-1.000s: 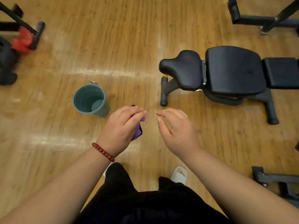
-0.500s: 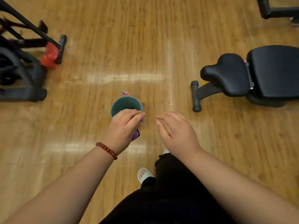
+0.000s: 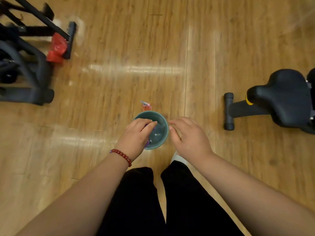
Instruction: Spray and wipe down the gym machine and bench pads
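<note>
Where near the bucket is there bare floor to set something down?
Bare floor lies between the bucket and the bench foot, and between the bucket and the machine frame. Crowded: a spray bottle behind the bucket, left hand and right hand at its rim.

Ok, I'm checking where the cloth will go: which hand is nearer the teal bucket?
Left. The left hand, pinching a purple cloth, is above the mouth of the teal bucket; the right hand hovers just beside its right rim.

Gym: padded bench (image 3: pixel 283 97), machine frame (image 3: pixel 25 79), wood floor (image 3: pixel 170 48).
</note>
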